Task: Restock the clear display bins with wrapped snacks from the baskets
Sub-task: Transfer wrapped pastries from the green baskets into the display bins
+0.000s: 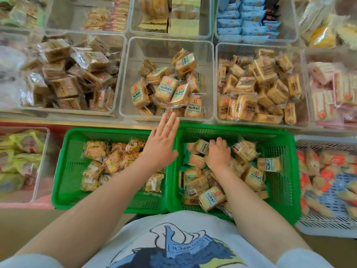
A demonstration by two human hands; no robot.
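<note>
At frame centre sits your half-full clear display bin (127, 78) of green-labelled wrapped snacks (166, 91). Below it, the right green basket (286, 171) holds more of them. Your right hand (218, 153) curls down into that pile, gripping packets. Your left hand (162, 144) hovers flat, fingers straight, over the baskets' shared edge, holding nothing.

My left hand (161, 141) hangs flat over the rims where the two green baskets (286, 176) meet, nothing above it. Ahead, the middle clear bin (127, 78) stands open-topped, its back half bare above the green-label packets (166, 89); full bins flank it.
</note>
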